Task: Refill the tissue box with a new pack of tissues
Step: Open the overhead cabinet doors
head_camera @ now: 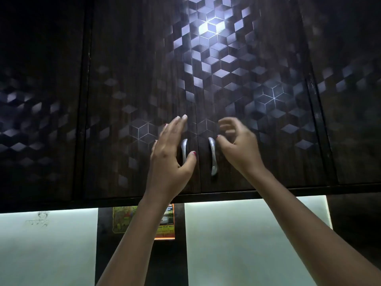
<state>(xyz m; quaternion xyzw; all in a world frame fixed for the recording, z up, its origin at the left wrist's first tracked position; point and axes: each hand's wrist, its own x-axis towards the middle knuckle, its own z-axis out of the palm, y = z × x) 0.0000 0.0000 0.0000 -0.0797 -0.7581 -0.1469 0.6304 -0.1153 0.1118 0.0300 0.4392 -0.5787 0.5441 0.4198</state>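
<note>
No tissue box or tissue pack is in view. I look up at a dark overhead cabinet with a cube pattern; its two middle doors are closed. My left hand [172,149] is raised flat over the left door, fingers spread, partly covering the left silver handle [184,150]. My right hand [237,143] hovers just right of the right silver handle [212,156], fingers curled and apart, blurred, holding nothing.
More closed cabinet doors [41,110] stand to either side. Below the cabinet's lower edge are pale lit wall panels [237,234] split by a dark strip carrying a colourful printed sheet [123,219].
</note>
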